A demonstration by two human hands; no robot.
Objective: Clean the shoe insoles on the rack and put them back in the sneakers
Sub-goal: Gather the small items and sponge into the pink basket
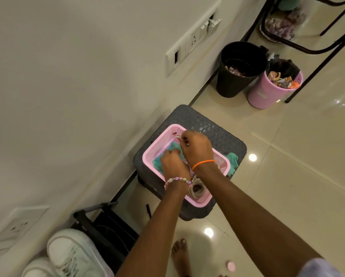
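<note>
Both my hands reach into a pink mesh basket (157, 145) that stands on a dark grey stool (223, 136). My left hand (172, 163) grips a teal cloth (160, 163) lying in the basket. My right hand (196, 148) pinches a small object at the basket's far side; I cannot tell what it is. A beige round item (196, 189) lies in the basket's near end. A pair of white sneakers (71, 254) sits on a black rack (111, 234) at the lower left. No insoles are visible.
A second teal cloth (232, 161) hangs off the stool's right side. A black bin (237, 76) and a pink bin (267, 92) stand by the wall beyond. Black chair legs (317, 62) cross the upper right. My bare foot (180, 254) and a pink cap (230, 265) are on the tiled floor.
</note>
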